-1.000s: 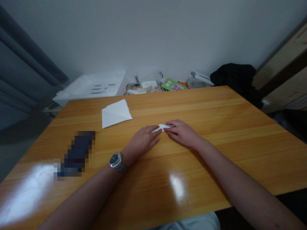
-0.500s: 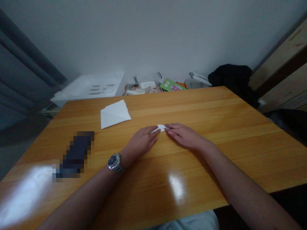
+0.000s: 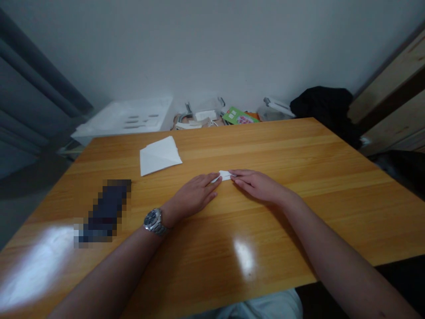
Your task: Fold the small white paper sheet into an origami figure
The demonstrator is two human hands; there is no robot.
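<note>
A small folded piece of white paper (image 3: 226, 175) lies on the wooden table (image 3: 282, 155), between my two hands. My left hand (image 3: 195, 192) rests palm down with its fingers stretched out, the tips lying on the paper's left end. Its thumb stands apart, nearer to me. From the other side, my right hand (image 3: 257, 184) lays its outstretched fingertips on the right end. Both ends of the paper are partly hidden by the fingers. A metal watch (image 3: 154, 220) is on my left wrist.
White paper sheets (image 3: 160, 156) lie at the table's back left. A blurred-out dark object (image 3: 108, 208) sits on the left. Beyond the far edge are a white tray-like piece (image 3: 133, 115), a green booklet (image 3: 239, 116) and a black cloth-like heap (image 3: 320, 102).
My left wrist has shifted slightly left, and a little more of the folded paper shows between my hands. The whole view has moved slightly.
</note>
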